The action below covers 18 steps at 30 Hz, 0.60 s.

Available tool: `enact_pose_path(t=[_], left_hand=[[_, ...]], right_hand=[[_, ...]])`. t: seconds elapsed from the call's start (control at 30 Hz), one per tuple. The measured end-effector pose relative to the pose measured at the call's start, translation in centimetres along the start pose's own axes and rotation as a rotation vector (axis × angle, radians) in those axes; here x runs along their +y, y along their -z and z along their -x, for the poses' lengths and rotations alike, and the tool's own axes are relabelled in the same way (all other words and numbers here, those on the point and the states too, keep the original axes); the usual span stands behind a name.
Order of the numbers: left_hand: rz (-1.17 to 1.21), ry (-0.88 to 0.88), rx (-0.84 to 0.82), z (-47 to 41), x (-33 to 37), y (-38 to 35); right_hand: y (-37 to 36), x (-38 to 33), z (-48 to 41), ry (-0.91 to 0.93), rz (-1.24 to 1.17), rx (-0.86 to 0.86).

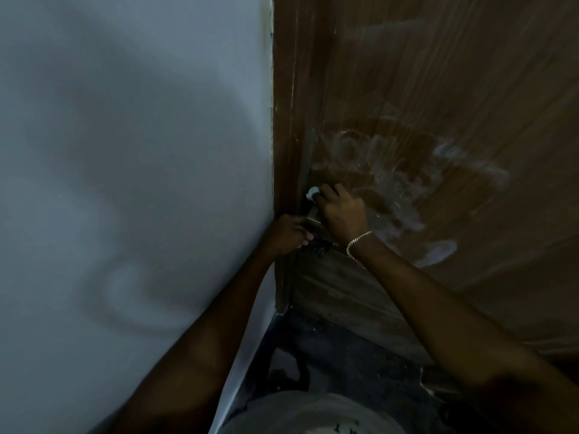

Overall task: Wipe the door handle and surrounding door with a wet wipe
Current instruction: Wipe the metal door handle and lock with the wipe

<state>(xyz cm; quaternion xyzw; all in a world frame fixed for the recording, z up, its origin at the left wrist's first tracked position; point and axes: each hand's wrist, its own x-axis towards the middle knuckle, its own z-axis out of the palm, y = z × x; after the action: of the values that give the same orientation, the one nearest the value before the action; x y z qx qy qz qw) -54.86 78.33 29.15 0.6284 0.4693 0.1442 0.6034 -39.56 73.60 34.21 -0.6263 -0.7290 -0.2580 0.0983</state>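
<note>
A brown wooden door [423,89] fills the right half of the view, with pale wet smears around its middle. My right hand [341,214], a chain bracelet on its wrist, presses a small white wet wipe [312,193] against the door's left edge just above the metal door handle [313,218]. My left hand [289,234] grips the handle from the left, beside the door frame. A dark part below the handle is partly hidden by my fingers.
A pale blue-grey wall [125,151] takes up the left half and meets the door frame [283,120]. Below lies a dark floor [344,355]. My light shirt [313,415] shows at the bottom edge. The scene is dim.
</note>
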Motion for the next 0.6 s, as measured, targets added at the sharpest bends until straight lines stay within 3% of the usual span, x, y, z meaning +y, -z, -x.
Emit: enact_pose_path(t=[0.13, 0.33, 0.43, 0.6], left_hand=[[0.001, 0.003, -0.019, 0.1, 0.1, 0.1], [0.004, 0.017, 0.005, -0.1, 0.0, 0.1], [0.007, 0.025, 0.000, 0.0, 0.1, 0.1], [0.004, -0.003, -0.003, 0.0, 0.0, 0.2]], right_hand=[[-0.4, -0.9, 0.4, 0.057, 0.008, -0.090], [0.4, 0.2, -0.3, -0.006, 0.011, 0.061], [0.0, -1.1, 0.1, 0.040, 0.018, -0.025], [0.0, 0.1, 1.6, -0.079, -0.001, -0.034]])
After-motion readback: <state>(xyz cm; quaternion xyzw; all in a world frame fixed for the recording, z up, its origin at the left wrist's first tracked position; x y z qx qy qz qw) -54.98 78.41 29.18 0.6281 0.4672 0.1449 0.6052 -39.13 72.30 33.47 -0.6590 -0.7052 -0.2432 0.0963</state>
